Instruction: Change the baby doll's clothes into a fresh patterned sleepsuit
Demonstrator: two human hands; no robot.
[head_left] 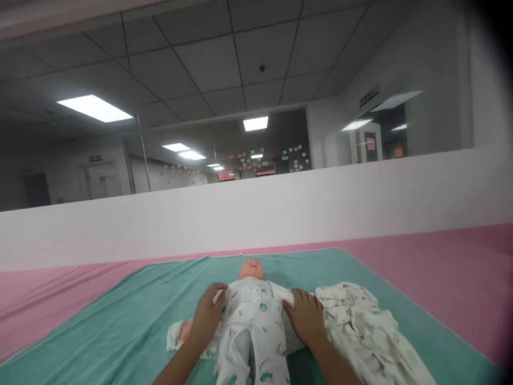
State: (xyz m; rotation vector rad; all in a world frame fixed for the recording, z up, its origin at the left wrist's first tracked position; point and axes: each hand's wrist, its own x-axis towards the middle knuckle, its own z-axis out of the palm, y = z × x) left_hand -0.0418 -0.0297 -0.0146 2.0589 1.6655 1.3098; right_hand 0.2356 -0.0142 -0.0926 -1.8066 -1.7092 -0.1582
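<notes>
A baby doll lies on its back, dressed in a white printed outfit with legs toward me. My left hand is at the doll's shoulder on the left side, thumb and fingers closed on the edge of the clothing. Beyond my left wrist, a sleeve with the doll's hand sticks out to the left. On the other side, my right hand has its thumb and fingers around the white sleeve. My right hand's fingertips are partly hidden.
A crumpled white patterned cloth lies right of the doll, close to my right hand. Under everything spreads a green sheet over a pink surface. A white low wall with large glass panes stands behind.
</notes>
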